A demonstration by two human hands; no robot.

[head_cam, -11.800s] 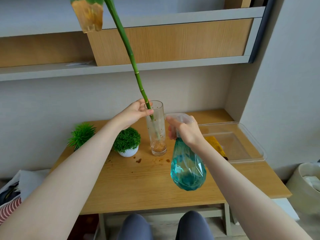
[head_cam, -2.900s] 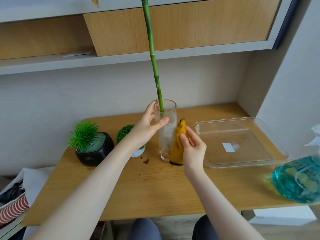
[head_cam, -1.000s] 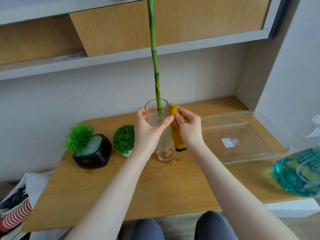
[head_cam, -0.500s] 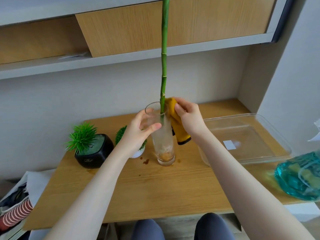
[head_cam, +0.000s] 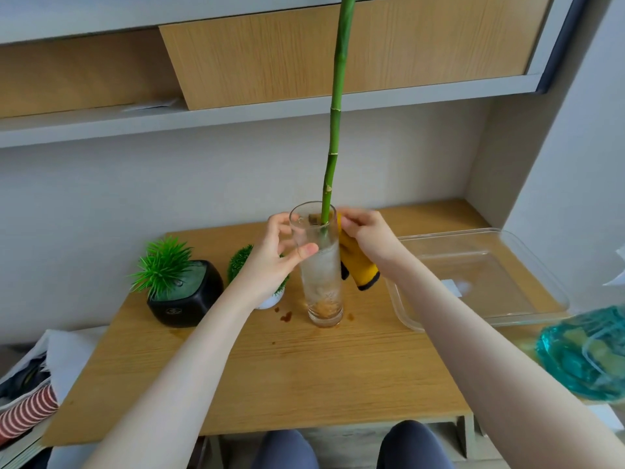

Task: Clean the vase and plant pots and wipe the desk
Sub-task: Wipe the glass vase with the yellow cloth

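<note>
Our left hand curls round the upper part of the tall clear glass vase, which stands on the wooden desk. Our right hand pinches a yellow cloth with dark trim against the vase's rim. The long green bamboo stalk makes the vase top-heavy; a hard push at the rim could tip it toward the white pot with a round green plant and the black pot with spiky green leaves. The stalk's top is cut off, our right fingertips are hidden behind the glass, and the teal spray bottle is blurred.
</note>
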